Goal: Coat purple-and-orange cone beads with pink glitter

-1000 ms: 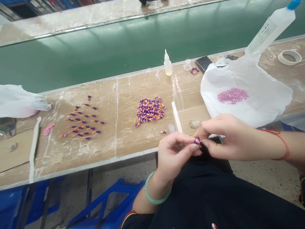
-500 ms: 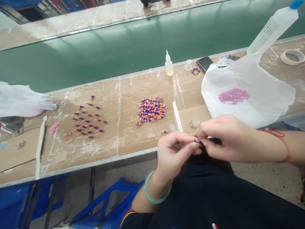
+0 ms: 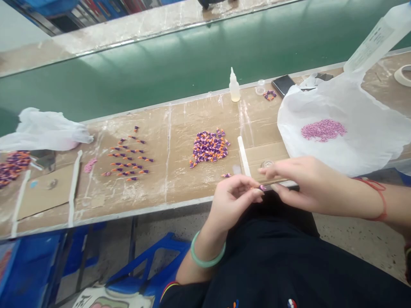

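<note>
Between thumb and forefinger, my left hand (image 3: pixel 229 203) pinches a small purple-and-pink figure piece (image 3: pixel 262 187) above the table's front edge. My right hand (image 3: pixel 298 184) is just to the right of it, thumb and forefinger apart, with nothing visible between them. A small clear round dish (image 3: pixel 267 164) lies behind the right fingers, partly covered by them. Beyond my left hand, a single purple-and-orange piece (image 3: pixel 226 175) rests near a white strip (image 3: pixel 244 156). A heap of similar purple-and-orange pieces (image 3: pixel 209 146) lies farther back.
Pink bits (image 3: pixel 323 130) lie on a white plastic sheet (image 3: pixel 379 145) at right. A dropper bottle (image 3: pixel 234 87), a phone (image 3: pixel 283 85) and a large bottle (image 3: pixel 374 42) line the back. Spaced-out pieces (image 3: pixel 128 158) and a plastic bag (image 3: pixel 48 128) are at left. A blue stool (image 3: pixel 150 261) stands below.
My right thumb and forefinger have come off the small piece and spread apart. My left hand still pinches it. The view has shifted left, showing more of the table's left end.
</note>
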Demonstrator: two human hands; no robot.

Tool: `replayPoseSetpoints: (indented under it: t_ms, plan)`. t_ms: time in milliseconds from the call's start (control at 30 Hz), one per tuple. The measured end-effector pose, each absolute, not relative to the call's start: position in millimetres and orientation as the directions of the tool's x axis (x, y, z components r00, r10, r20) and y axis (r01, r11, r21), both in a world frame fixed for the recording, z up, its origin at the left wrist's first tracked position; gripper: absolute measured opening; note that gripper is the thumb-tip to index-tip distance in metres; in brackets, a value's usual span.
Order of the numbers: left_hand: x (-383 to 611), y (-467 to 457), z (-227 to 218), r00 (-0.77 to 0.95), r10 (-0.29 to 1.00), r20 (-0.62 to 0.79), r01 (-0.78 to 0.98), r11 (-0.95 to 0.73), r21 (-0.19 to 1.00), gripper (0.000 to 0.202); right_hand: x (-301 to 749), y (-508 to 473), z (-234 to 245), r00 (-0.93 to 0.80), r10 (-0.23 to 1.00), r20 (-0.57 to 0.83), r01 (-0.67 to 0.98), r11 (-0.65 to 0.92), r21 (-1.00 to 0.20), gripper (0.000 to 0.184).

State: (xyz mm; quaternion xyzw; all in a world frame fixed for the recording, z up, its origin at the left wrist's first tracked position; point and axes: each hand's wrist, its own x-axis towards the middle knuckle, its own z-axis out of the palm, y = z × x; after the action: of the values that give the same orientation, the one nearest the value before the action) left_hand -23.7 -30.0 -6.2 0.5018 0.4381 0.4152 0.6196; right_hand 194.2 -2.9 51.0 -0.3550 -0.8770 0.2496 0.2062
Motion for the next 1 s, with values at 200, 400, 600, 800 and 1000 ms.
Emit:
replayPoseSetpoints:
  t_ms: [200, 400, 600, 800, 1000]
  plan:
    - [-90.4, -14.9, -41.0, 0.103, 0.994, -0.039, 0.639, -0.036, 0.768, 0.007, 241.7, 6.6, 29.7, -0.450, 0.873, 0.189, 0.691, 0.474, -0.546, 0.022]
    - [-133.3, 4.1, -53.5, -0.209, 0.967, 0.148, 0.771, 0.070, 0.633, 0.013, 277.1, 0.8, 13.4, -0.273, 0.949, 0.156, 0.786, 0.314, -0.532, 0.029]
    - [-152.2, 32.6, -56.6, -0.236, 0.971, 0.020, 0.793, 0.181, 0.582, 0.026, 293.0, -6.8, 2.6, -0.159, 0.976, 0.151, 0.822, 0.216, -0.528, 0.026]
    - [-155.0, 46.6, -34.9, -0.102, 0.987, -0.125, 0.861, 0.150, 0.485, 0.015, 299.3, -8.0, 0.9, -0.130, 0.976, 0.175, 0.808, 0.206, -0.551, 0.021]
    - [-161.2, 47.7, -24.9, -0.100, 0.979, -0.179, 0.910, 0.162, 0.380, 0.019, 292.0, -6.4, 8.1, -0.067, 0.982, 0.175, 0.776, 0.162, -0.610, 0.014]
